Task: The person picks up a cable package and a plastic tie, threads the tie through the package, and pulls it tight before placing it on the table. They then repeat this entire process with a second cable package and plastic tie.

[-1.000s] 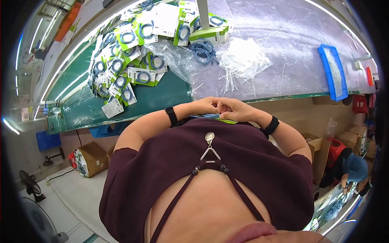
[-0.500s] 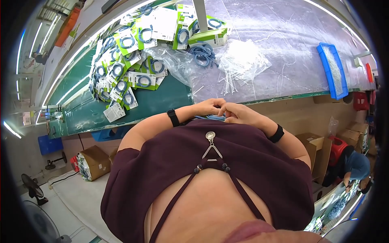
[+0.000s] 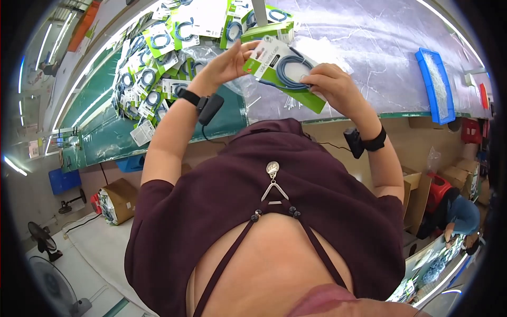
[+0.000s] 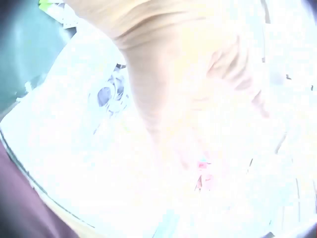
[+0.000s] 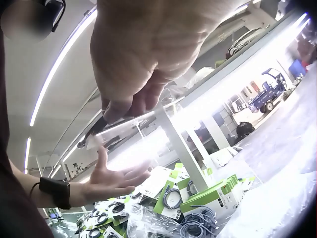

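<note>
My right hand (image 3: 337, 89) pinches the lower right edge of a white and green cardboard package (image 3: 268, 57) printed for a USB cable. On its front a coiled blue cable (image 3: 288, 79) is fastened. The package is held up, tilted, over the table's front part. At its other end my left hand (image 3: 228, 64) has its fingertips close by the card's left edge. Seen from the right wrist, that left hand (image 5: 111, 182) has straight fingers and a raised thumb. The left wrist view is badly overexposed.
A heap of similar carded cables (image 3: 150, 79) covers the table's left side. Behind my hands lie a green and white box (image 3: 272, 33) and, partly hidden, white ties (image 3: 293, 102). A blue tray (image 3: 447, 108) stands at the right. Another person (image 3: 465, 216) is at the lower right.
Both hands have risen from close to my waist to over the table and moved apart. The carded cable, earlier mostly hidden between hands and body, is now lifted in the right hand.
</note>
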### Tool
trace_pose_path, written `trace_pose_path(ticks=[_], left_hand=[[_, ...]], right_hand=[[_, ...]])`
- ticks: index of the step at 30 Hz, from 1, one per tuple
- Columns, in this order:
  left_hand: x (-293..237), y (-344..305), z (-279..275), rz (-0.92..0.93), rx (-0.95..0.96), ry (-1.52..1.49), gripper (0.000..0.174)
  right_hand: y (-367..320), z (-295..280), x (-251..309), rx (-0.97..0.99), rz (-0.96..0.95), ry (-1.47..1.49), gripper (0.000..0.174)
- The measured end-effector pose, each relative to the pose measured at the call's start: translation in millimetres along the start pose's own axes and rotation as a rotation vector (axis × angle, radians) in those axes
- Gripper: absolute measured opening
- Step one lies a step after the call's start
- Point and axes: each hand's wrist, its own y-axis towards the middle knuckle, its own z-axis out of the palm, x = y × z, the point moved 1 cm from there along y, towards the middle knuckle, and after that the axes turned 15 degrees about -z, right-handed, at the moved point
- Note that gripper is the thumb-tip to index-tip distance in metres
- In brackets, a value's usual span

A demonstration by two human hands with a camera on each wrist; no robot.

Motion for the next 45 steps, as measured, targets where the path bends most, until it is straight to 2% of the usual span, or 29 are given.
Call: trace_pose_path(ticks=[1,3,5,7,10,11,14,18,22,26,29,31,34,38,42,45], left_hand=[[6,-2,20,0.105,0.012,-0.082,0.056],[23,0,65,0.311,0.042,-0.250,0.063],[30,12,99,0.323,0.073,-0.212,0.060],[30,30,103,0.334,0.108,-0.178,0.058],[38,49,80,0.519,-0.450,0.232,0.043],[37,47,81,0.517,-0.452,0.231,0.043],[26,43,95,0.531,-0.501,0.212,0.028],[32,52,97,0.435,-0.624,0.167,0.024],[33,49,97,0.430,-0.557,0.125,0.022],[27,43,96,0.465,-0.509,0.082,0.021],[35,51,98,0.497,-0.531,0.048,0.021],[42,52,99,0.505,-0.542,0.028,0.021],[42,47,103,0.450,-0.409,-0.091,0.023],[43,46,103,0.562,-0.459,-0.056,0.028],[44,45,102,0.547,-0.571,-0.058,0.034],[45,45,105,0.564,-0.573,-0.086,0.036]], right_hand=[[3,-4,0,-0.096,-0.059,-0.114,0.029],[6,-2,-4,-0.130,-0.070,-0.179,0.030],[4,1,-7,-0.192,-0.060,-0.308,0.033],[6,6,-9,-0.219,-0.052,-0.305,0.033],[9,13,-10,-0.261,-0.035,-0.268,0.032],[10,13,-12,-0.274,-0.025,-0.265,0.030],[15,11,-11,-0.304,0.004,-0.261,0.026],[21,18,-2,-0.225,0.165,-0.329,0.020],[17,31,-14,-0.243,0.177,-0.337,0.018],[15,28,-11,-0.195,0.124,-0.437,0.019],[25,38,-2,-0.309,0.254,-0.487,0.018],[23,45,-4,-0.310,0.241,-0.494,0.019],[21,50,-7,-0.315,0.198,-0.509,0.020],[15,47,-5,-0.243,0.128,-0.524,0.023],[9,50,-3,-0.179,0.077,-0.548,0.026],[12,50,-4,-0.372,0.169,-0.512,0.036]])
